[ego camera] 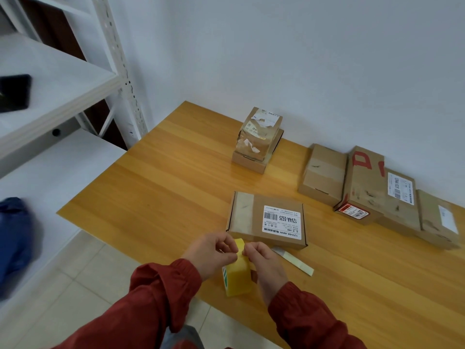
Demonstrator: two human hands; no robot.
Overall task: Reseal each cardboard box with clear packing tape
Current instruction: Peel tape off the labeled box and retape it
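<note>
So the table (156,187) is a glossy honey-coloured wood top with long plank grain, pushed into the corner against a plain white wall (302,59). There's pale tiled floor (83,278) below and white metal shelving (118,61) with punched uprights on the left. Lots of brown cardboard: a scuffed stack of two boxes (259,139) near the wall, a row of boxes (364,182) packed side by side along the right, and the nearest box (266,222), flat with a white barcode label. Just in front of that one is the tape roll (237,275), chunky and yellowish, up on edge, can't tell if it's actually resting on the wood. The left hand (214,250) and right hand (264,260) both pinch its top, fingertips nearly meeting. A pale strip (297,263) lies flat beside the right hand.
</note>
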